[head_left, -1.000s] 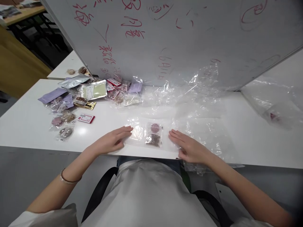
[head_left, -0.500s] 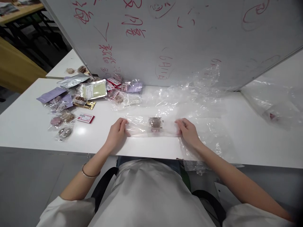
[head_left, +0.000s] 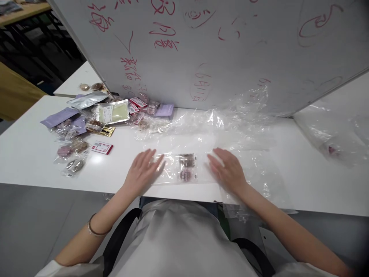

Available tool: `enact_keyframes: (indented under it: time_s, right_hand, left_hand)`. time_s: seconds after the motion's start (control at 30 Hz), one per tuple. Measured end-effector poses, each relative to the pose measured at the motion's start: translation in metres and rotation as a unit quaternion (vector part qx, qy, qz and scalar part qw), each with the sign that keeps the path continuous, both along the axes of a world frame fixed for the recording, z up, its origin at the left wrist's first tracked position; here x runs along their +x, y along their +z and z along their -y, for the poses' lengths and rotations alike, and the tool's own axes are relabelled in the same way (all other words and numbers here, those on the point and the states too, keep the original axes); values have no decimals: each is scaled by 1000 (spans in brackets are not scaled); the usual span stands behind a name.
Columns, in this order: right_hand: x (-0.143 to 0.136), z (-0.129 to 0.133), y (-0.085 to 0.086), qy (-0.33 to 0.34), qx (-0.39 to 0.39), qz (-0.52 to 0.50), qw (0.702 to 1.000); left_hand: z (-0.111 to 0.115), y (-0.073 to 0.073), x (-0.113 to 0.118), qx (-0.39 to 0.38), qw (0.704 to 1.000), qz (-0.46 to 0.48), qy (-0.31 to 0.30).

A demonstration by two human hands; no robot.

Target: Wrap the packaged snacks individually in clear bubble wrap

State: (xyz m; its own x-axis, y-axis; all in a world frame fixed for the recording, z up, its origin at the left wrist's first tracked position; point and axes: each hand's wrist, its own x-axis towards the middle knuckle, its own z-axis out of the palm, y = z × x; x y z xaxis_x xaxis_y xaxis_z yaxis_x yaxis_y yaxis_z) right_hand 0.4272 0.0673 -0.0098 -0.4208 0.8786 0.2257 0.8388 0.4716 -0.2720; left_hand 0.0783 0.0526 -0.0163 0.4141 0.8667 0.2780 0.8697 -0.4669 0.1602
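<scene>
A clear plastic wrap strip (head_left: 169, 173) lies flat near the table's front edge. On or under its film sit a dark square packet (head_left: 187, 159) and, just below, a round pinkish packet (head_left: 185, 175); the layering cannot be made out. My left hand (head_left: 144, 169) is spread over the strip's left end, fingers apart. Over the right end, my right hand (head_left: 226, 167) is open too, its fingers slightly blurred. Neither hand grips anything. More crumpled clear film (head_left: 242, 127) spreads behind and to the right.
At the left lie a purple pouch (head_left: 62, 117), a green-and-silver pouch (head_left: 113, 112), a red-and-white card (head_left: 102, 147) and several wrapped round items. A whiteboard (head_left: 230, 50) stands along the back. Another plastic bag (head_left: 343, 134) is at the right.
Both hands have let go of the strip's ends and opened. The strip with its packets is nearer the front edge, and the round packet now shows clearly below the square one.
</scene>
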Motion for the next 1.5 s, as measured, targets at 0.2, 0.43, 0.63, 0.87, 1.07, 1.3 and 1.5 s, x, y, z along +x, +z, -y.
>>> enact_keyframes:
  time_s: [0.2, 0.43, 0.63, 0.87, 1.07, 1.3, 1.5]
  right_hand:
    - [26, 16, 14, 240, -107, 25, 964]
    - [43, 8, -8, 205, -96, -96, 969]
    - [41, 11, 6, 57, -319, -269, 907]
    - [-2, 4, 24, -170, -267, -380, 869]
    - [-14, -14, 9, -150, -207, -146, 956]
    - [-10, -6, 0, -136, -15, 32, 990]
    - [12, 8, 16, 259, -23, 27, 965]
  left_hand:
    - [18, 18, -31, -185, 958, 28, -218]
    - [30, 10, -40, -175, 960, 23, -217]
    - [44, 6, -41, -197, 951, 145, -187]
    - [17, 19, -10, -146, 900, 379, 158]
    - [-5, 12, 1, -152, 950, 198, 189]
    - [14, 4, 3, -40, 981, -57, 181]
    - [39, 24, 5, -52, 990, -7, -128]
